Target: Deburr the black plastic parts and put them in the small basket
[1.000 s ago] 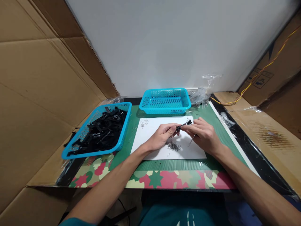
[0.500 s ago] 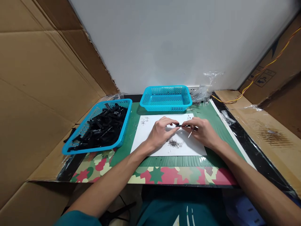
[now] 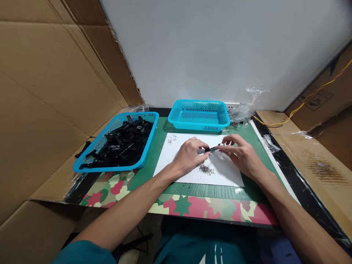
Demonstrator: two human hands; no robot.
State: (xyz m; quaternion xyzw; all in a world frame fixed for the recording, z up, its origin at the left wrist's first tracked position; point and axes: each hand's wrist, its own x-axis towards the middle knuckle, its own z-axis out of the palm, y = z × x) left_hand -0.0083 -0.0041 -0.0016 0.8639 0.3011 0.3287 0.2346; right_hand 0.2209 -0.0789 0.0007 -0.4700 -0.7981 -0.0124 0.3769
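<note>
A narrow black plastic part (image 3: 212, 149) is held over a sheet of white paper (image 3: 170, 161). My left hand (image 3: 189, 154) pinches its left end between thumb and fingers. At the other end, the fingertips of my right hand (image 3: 243, 154) meet the part, with one finger arched above it. The underside of that hand is hidden, so anything tucked in the palm cannot be made out. Just below the part lies a pile of tiny metal pieces (image 3: 206, 169), too small to name. A sparser scatter of thin metal bits (image 3: 172, 139) rests near the paper's far left corner.
On the left stands a blue basket (image 3: 150, 146) heaped with black plastic parts (image 3: 123, 143). Behind the paper sits another blue basket (image 3: 198, 126). Clear plastic bags (image 3: 240, 113) lie beside it. Cardboard walls (image 3: 55, 73) flank the green mat (image 3: 156, 161), and a yellow cable (image 3: 291, 113) hangs at right.
My right fingers have spread and lifted somewhat, and the thin white stick that showed beneath them is no longer visible. My left hand keeps its pinch. The whole view has shifted slightly.
</note>
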